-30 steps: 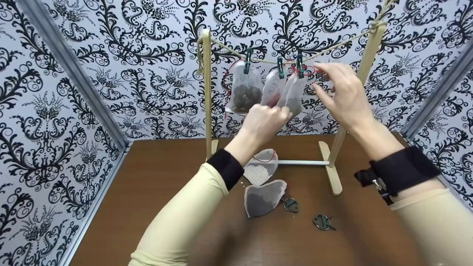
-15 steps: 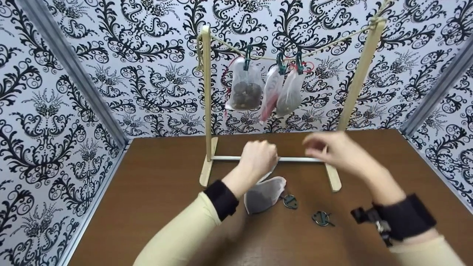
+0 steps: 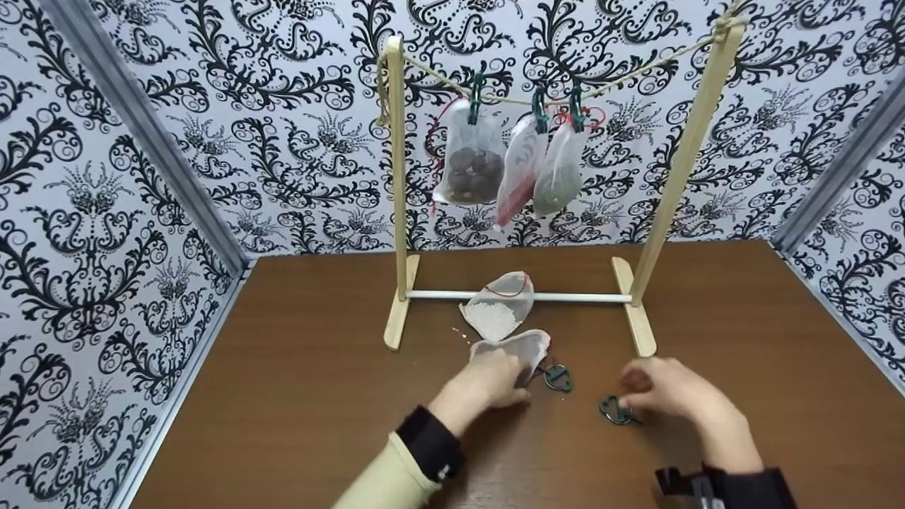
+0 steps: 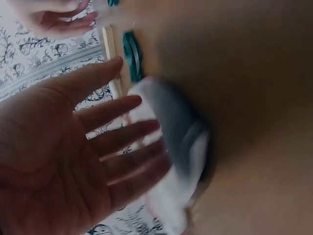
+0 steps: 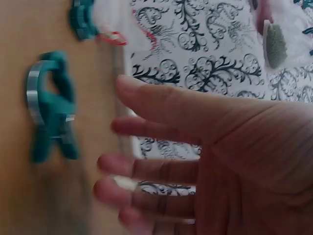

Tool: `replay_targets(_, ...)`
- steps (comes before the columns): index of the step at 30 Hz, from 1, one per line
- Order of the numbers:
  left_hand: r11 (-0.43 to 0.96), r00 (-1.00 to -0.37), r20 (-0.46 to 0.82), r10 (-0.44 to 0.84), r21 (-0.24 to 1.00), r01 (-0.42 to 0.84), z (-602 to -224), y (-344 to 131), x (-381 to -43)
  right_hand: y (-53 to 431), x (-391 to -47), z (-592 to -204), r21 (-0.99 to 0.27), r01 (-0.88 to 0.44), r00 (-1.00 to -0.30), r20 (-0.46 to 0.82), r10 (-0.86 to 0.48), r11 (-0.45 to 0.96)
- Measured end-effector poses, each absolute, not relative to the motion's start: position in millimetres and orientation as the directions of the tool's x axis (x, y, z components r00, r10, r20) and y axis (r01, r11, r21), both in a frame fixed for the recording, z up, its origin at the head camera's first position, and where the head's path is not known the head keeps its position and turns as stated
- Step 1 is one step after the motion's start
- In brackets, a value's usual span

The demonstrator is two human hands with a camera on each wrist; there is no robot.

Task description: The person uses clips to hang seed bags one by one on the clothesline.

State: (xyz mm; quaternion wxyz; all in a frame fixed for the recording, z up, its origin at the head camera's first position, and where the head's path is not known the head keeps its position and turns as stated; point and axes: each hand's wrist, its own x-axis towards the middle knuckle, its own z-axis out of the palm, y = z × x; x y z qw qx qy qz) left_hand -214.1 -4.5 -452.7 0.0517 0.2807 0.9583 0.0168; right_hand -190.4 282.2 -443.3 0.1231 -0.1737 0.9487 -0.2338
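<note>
My left hand (image 3: 488,382) is over a white mesh drawstring bag (image 3: 527,345) with dark contents, lying on the table; its fingers are spread and straight in the left wrist view, where the bag (image 4: 178,122) is just beyond the fingertips. Whether they touch is unclear. Beside a green spring clip (image 3: 612,409), my right hand (image 3: 668,387) reaches down with relaxed fingers. In the right wrist view that clip (image 5: 54,105) stands apart from the fingertips. A second green clip (image 3: 558,379) lies right of the dark-filled bag.
A wooden rack (image 3: 399,177) holds a rope (image 3: 636,73). Clipped there hang bags with brown lumps (image 3: 475,166), red contents (image 3: 520,180) and green contents (image 3: 560,180). Another mesh bag with white grains (image 3: 495,317) lies against the rack's white crossbar (image 3: 580,297).
Both hands have come down from the hanging bags to the table, the left to the dark-filled bag, the right to the near clip. The hanging bags have swung slightly.
</note>
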Motion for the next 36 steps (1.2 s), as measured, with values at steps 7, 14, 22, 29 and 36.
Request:
replay_targets(7,0.860,-0.884,0.054,0.464,0.211,0.465,-467.1,-6.3,-202.0,265.4,-178.7,-454.0,-0.448,-0.167,-0.903,-0.289,-0.319,0.878)
replay_targets(14,0.914,-0.917,0.174,0.359,0.135,0.384,-477.5,-4.3,-197.7,246.7,-179.0,-465.8,-0.413,-0.282,-0.927,-0.117,-0.357,0.866)
replay_targets(22,0.930,-0.874,0.360,0.328,0.040,0.365,-480.7,-4.8,-197.5,245.4,-183.3,-472.8,-0.415,-0.329,-0.924,-0.046,-0.381,0.848)
replay_targets(29,0.937,-0.873,0.379,0.307,0.041,0.347,-482.7,-4.9,-198.7,250.3,-185.3,-473.6,-0.454,-0.403,-0.883,-0.035,-0.468,0.795)
replay_targets(36,0.945,-0.841,0.454,0.294,-0.005,0.327,-485.5,-6.5,-201.5,254.8,-183.0,-470.6,-0.444,-0.341,-0.908,-0.071,-0.412,0.828)
